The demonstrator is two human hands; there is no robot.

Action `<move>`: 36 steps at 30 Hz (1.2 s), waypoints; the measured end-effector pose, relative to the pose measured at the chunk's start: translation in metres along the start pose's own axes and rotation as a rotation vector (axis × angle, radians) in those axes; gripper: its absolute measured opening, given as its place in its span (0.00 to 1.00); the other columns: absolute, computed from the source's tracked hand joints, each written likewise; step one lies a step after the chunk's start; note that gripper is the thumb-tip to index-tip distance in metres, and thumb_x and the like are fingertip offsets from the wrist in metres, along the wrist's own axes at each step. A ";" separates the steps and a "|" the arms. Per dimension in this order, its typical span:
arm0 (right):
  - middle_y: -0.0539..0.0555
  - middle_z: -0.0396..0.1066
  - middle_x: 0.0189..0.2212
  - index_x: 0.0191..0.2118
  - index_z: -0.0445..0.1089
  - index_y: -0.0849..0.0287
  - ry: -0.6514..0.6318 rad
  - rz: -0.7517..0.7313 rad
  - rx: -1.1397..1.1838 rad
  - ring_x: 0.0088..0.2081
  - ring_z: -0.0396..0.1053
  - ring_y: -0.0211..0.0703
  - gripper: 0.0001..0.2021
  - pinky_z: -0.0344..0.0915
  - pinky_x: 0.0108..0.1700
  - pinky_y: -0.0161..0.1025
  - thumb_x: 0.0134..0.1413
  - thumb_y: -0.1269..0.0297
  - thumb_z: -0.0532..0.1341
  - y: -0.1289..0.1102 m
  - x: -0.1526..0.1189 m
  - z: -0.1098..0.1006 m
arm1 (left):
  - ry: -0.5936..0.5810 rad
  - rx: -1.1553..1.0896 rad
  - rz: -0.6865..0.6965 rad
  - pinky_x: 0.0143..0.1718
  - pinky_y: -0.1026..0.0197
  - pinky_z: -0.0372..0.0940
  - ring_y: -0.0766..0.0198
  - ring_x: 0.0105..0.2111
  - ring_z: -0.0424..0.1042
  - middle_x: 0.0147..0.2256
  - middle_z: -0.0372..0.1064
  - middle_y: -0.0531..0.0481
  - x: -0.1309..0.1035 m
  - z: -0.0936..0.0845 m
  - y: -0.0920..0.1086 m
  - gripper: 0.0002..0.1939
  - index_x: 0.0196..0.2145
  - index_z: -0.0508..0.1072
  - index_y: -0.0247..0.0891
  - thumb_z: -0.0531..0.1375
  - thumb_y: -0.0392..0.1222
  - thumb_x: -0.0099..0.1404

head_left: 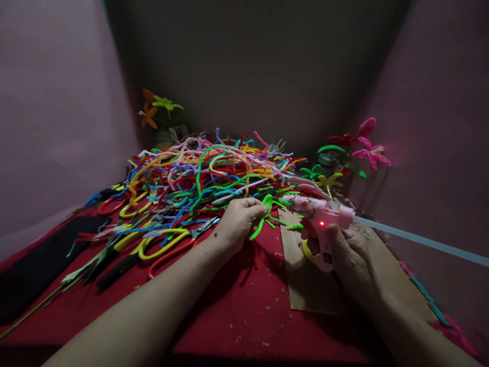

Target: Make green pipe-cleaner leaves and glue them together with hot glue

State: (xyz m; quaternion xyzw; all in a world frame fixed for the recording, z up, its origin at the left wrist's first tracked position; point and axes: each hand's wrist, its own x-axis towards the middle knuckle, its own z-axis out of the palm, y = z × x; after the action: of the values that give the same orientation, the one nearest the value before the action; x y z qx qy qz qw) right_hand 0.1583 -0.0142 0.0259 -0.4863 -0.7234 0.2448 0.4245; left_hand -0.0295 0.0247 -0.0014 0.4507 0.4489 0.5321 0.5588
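My left hand [239,224] pinches a bright green pipe-cleaner piece [263,219], bent into a leaf-like shape, between thumb and fingers. My right hand [346,252] is wrapped round the handle of a pink glue gun [311,206]. A red light glows on the gun, and a long translucent glue stick [420,239] sticks out of its back end. The gun's nozzle points left, close to the green piece; whether they touch I cannot tell. Short green pieces [295,227] lie beneath the nozzle, by the cardboard.
Behind my hands is a heap of multicoloured pipe cleaners [214,168]. Scissors [198,230] and a black pouch [34,260] lie at left. Cardboard [305,285] rests on the red cloth [244,306]. Orange flowers [148,116] stand back left, pink ones [370,153] back right.
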 end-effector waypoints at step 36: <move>0.52 0.63 0.15 0.19 0.67 0.60 0.018 0.041 0.173 0.16 0.59 0.36 0.24 0.58 0.17 0.32 0.50 0.45 0.51 0.016 -0.004 0.005 | 0.032 -0.024 -0.011 0.14 0.68 0.37 0.77 0.10 0.47 0.11 0.51 0.60 -0.001 0.000 0.002 0.10 0.18 0.63 0.35 0.62 0.38 0.50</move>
State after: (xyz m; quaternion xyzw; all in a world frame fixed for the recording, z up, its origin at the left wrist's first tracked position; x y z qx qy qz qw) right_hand 0.1623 -0.0109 0.0099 -0.4648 -0.6856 0.3109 0.4661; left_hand -0.0303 0.0238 0.0005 0.4328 0.4539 0.5414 0.5600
